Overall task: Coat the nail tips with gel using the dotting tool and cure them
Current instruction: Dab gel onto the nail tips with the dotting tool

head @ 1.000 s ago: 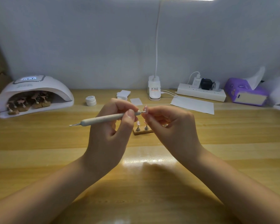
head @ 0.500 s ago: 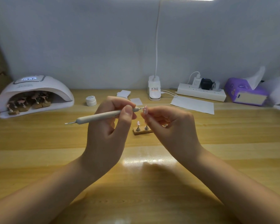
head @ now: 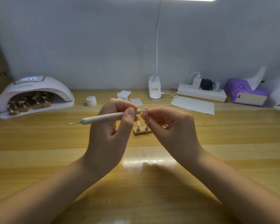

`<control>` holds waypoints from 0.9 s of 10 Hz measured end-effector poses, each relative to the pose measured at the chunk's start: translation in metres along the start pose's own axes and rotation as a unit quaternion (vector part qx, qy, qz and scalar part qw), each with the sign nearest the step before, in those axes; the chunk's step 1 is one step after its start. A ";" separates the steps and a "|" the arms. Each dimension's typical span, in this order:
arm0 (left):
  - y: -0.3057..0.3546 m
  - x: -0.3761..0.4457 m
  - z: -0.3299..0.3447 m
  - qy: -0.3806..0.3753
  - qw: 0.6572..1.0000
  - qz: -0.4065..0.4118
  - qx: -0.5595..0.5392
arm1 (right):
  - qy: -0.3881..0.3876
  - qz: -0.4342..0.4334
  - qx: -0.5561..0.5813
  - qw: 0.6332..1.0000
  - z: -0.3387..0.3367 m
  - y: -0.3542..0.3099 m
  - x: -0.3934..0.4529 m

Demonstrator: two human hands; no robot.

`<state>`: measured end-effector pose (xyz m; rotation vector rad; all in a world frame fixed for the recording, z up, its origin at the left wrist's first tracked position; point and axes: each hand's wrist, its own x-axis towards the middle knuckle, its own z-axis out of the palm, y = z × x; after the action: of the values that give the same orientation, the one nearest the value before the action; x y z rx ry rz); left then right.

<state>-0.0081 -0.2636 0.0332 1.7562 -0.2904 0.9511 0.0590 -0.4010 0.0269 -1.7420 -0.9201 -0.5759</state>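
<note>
Pink nail tip [head: 145, 110] pinched in my right hand [head: 168, 126], raised so my left hand [head: 110, 131], gripping the dotting tool [head: 107, 118], dabs precisely.

nail-art desk; curing lamp [head: 35, 94]; gel pot [head: 91, 101]; power strip [head: 201, 94]

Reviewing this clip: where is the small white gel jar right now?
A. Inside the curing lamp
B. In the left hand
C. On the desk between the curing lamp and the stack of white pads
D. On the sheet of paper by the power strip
C. The gel jar stands on the desk, right of the curing lamp and left of the white pads, untouched by either hand.
</note>
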 end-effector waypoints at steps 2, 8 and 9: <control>-0.001 0.001 0.000 0.003 1.000 -0.006 0.001 | 0.000 -0.002 -0.002 1.000 0.000 0.000 0.000; 0.000 0.001 0.000 0.002 1.000 0.001 0.001 | -0.006 -0.004 -0.007 1.000 0.001 0.000 0.000; -0.001 0.001 0.000 0.003 1.000 0.003 -0.001 | -0.005 -0.006 -0.010 1.000 0.001 0.000 0.000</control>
<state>-0.0075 -0.2630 0.0333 1.7506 -0.2930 0.9610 0.0588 -0.4004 0.0266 -1.7590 -0.9350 -0.5875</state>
